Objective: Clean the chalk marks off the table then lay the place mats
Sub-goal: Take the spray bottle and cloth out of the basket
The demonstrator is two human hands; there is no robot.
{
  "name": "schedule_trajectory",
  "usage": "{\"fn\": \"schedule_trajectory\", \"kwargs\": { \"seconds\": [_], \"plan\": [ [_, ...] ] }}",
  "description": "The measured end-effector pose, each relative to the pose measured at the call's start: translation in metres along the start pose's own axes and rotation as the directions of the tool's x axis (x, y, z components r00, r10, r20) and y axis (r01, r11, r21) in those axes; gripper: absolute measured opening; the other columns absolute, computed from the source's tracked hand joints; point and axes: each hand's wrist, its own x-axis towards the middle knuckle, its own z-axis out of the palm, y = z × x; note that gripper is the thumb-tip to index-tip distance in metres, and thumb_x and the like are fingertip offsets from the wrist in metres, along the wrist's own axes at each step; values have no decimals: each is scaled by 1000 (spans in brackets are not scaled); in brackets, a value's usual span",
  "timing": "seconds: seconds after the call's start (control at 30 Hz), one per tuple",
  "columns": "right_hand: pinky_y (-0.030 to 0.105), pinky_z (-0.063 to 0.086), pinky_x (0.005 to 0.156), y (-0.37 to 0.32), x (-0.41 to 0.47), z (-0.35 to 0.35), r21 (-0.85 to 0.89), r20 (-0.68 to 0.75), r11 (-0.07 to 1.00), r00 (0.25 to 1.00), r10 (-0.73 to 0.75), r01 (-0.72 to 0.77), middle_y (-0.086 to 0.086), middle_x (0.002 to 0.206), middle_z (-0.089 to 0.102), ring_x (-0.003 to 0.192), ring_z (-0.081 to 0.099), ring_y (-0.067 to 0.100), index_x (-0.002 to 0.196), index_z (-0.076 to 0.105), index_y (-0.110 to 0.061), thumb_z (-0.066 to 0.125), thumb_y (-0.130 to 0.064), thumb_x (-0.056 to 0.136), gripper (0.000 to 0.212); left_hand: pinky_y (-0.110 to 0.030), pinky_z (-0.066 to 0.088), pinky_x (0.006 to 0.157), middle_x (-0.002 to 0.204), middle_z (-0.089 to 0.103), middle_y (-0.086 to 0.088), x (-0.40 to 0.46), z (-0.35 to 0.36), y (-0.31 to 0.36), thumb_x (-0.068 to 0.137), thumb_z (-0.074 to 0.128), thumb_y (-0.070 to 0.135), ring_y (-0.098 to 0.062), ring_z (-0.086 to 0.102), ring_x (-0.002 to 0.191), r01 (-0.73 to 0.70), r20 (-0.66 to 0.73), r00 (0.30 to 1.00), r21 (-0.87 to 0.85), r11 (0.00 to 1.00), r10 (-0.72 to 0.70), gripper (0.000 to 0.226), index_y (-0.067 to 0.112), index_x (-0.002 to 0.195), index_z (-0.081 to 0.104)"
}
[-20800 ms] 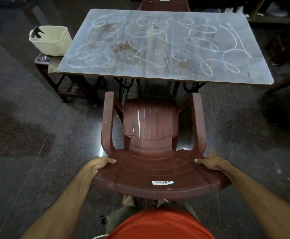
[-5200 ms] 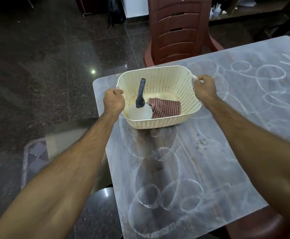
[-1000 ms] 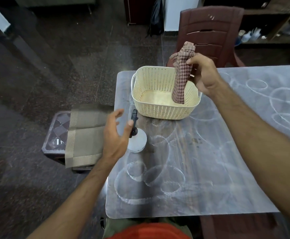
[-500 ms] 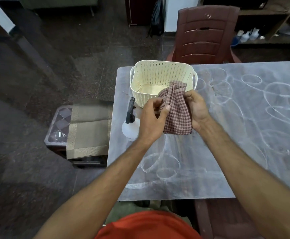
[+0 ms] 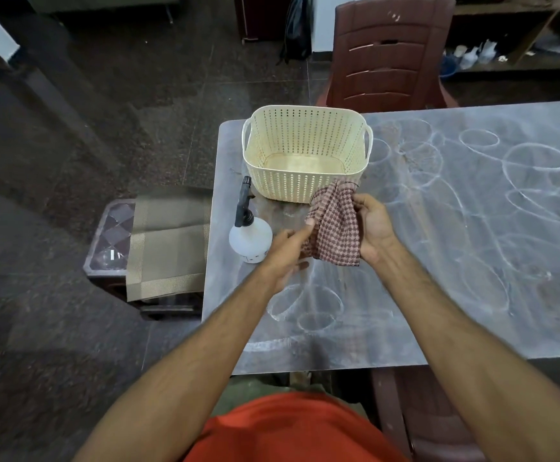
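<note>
A red-and-white checked cloth (image 5: 335, 228) hangs above the table between both hands. My right hand (image 5: 373, 226) grips its right edge. My left hand (image 5: 287, 250) pinches its left edge between thumb and fingers. The grey table (image 5: 472, 261) is covered with white chalk loops (image 5: 535, 161). A white spray bottle (image 5: 250, 240) with a black nozzle stands on the table just left of my left hand. Folded olive place mats (image 5: 168, 245) lie on a low stool (image 5: 110, 235) to the left of the table.
An empty cream plastic basket (image 5: 305, 191) sits at the table's far left corner, just beyond the cloth. A maroon plastic chair (image 5: 388, 51) stands behind the table and another (image 5: 422, 411) at its near side. Dark tiled floor lies to the left.
The cloth has spread wider between my hands and dropped a little toward the table. My left hand slid to its lower left edge. The basket and bottle stayed put.
</note>
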Motion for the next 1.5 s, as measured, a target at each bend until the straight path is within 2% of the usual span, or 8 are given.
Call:
{"fn": "schedule_trajectory", "kwargs": {
  "seconds": [0.13,0.3,0.53,0.77,1.07,1.2,1.4,1.5],
  "plan": [
    [36,56,77,10,16,-23,-38,-69,995,993,91,-94,11,82,68,74,65,23,94,62,-3,39,-22,99,31,-36,49,93,104,68,-4,12,-9,-18,100,50,33,-18,61,97,85,111,991,-77,993,-76,33,9,122,59],
    [31,46,67,33,33,-79,-255,-318,949,943,96,-183,8,81,62,74,55,21,90,62,-8,44,-12,98,20,-28,57,72,103,65,-12,28,-12,-54,93,63,7,-17,62,86,-15,-119,992,165,986,35,20,9,112,58],
    [30,46,73,67,2,-117,-933,-238,353,848,-474,-64,-3,81,60,75,56,15,90,59,-16,62,-20,91,5,-49,60,71,98,58,-5,33,-10,-91,85,63,-7,-24,62,91,-34,-106,990,476,879,96,36,15,111,51],
    [29,40,68,127,-18,-99,-995,1,97,946,-325,34,-3,90,56,80,53,15,100,59,-17,72,-47,82,38,-48,54,95,123,53,5,35,-17,-90,86,67,-1,-22,58,116,-134,15,989,485,864,145,53,13,135,50],
    [23,38,54,117,-9,-90,-948,-72,317,955,-289,25,-6,64,59,57,50,8,73,62,-14,69,-29,90,24,-46,51,68,118,53,37,38,-8,-86,87,57,-11,-26,51,68,-187,208,972,407,894,109,78,27,150,32],
    [23,52,68,102,-12,-97,-702,-206,711,967,-151,-39,-2,79,69,70,63,9,87,71,-9,67,-14,92,9,-28,33,47,85,64,32,37,-8,-82,87,54,-11,-11,40,49,-257,231,959,464,847,164,82,29,153,27],
    [26,55,70,62,-22,-138,-363,-417,931,899,-134,-29,0,82,75,76,69,13,86,70,-11,62,-10,94,12,-32,42,51,115,55,39,44,-40,-78,87,56,-11,-12,45,53,-269,161,963,529,805,216,85,29,154,23],
    [30,54,69,52,-27,-160,-394,-496,916,857,-137,-81,3,80,72,77,66,17,78,67,-12,65,-8,91,14,-19,50,57,149,36,6,41,-50,-74,87,53,-13,-6,55,59,-246,148,969,636,731,197,84,22,156,19]
  ]
}}
